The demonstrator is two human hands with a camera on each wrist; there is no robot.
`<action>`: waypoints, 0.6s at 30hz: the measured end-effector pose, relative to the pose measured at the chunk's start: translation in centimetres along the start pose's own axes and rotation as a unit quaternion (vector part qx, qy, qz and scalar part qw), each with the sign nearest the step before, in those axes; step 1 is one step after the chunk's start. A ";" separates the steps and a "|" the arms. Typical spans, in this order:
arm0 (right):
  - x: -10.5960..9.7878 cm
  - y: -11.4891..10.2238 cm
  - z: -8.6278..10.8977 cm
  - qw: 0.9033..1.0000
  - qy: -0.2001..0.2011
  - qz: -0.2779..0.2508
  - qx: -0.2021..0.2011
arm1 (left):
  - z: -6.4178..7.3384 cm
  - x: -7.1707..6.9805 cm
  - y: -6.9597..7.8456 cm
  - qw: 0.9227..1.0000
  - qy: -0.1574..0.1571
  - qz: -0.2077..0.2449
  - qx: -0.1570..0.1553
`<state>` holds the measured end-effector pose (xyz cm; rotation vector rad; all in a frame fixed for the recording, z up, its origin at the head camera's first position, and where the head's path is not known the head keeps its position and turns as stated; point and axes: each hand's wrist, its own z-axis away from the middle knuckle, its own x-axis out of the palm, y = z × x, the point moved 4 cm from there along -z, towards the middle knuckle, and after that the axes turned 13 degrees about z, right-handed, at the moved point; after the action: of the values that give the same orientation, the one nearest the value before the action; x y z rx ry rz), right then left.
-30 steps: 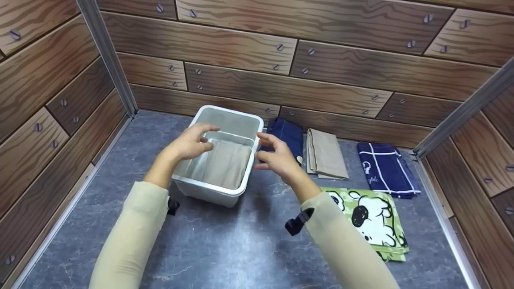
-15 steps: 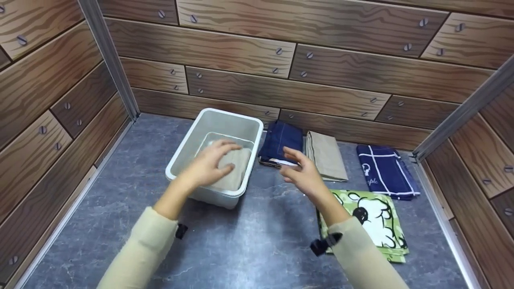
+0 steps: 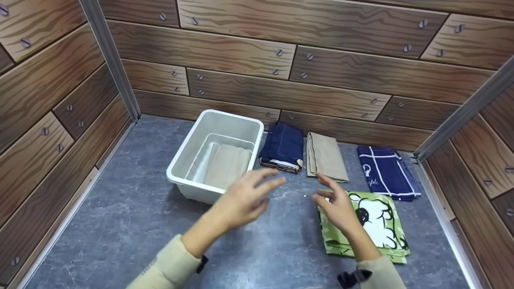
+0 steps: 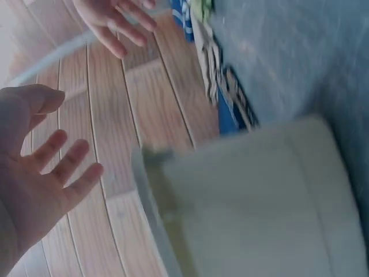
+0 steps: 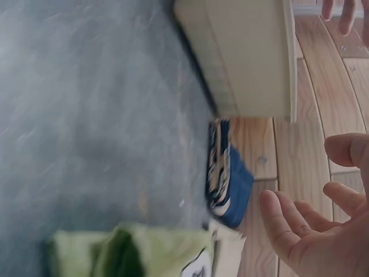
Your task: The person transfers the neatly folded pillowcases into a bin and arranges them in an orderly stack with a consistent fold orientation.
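Note:
My left hand (image 3: 243,200) hovers at the near right corner of the white bin (image 3: 184,180), fingers spread and holding nothing. Inside the bin lies a folded beige cloth (image 3: 227,164) on the right part of its floor. My right hand (image 3: 337,206) overlaps the left part of a folded green cloth with a white cartoon dog (image 3: 381,224) in the head view; its fingers are loosely bent around nothing. In the right wrist view the right hand (image 5: 323,231) shows in the air, the green cloth (image 5: 155,248) below left of it.
Right of the bin, a folded navy cloth (image 3: 283,144) and a folded beige cloth (image 3: 326,156) lie side by side near the back wall (image 3: 241,76). Farther right is a folded navy cloth with white lines (image 3: 387,172). Wood-patterned walls enclose the grey floor (image 3: 120,216).
Both hands have moved right and toward me, away from over the bin. The right hand now overlaps the green cloth. The beige cloth stays in the bin.

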<state>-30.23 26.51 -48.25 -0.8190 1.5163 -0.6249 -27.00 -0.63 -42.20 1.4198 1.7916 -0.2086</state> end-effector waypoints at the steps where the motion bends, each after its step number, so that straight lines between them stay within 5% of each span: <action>1: -0.2 0.5 0.4 1.000 0.004 -0.002 0.003 | 0.1 0.6 0.2 1.000 -0.002 0.002 0.008; 7: -1.8 3.7 2.0 0.999 0.027 -0.007 0.040 | 1.2 4.2 0.4 0.999 -0.027 -0.004 0.018; 18: -4.1 8.7 4.2 0.991 0.065 0.090 0.075 | 2.4 10.6 0.5 0.994 -0.092 -0.044 0.032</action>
<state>-27.22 35.34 -53.06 -0.5283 1.6183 -0.6589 -25.66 5.91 -50.80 1.3221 1.7089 -0.4332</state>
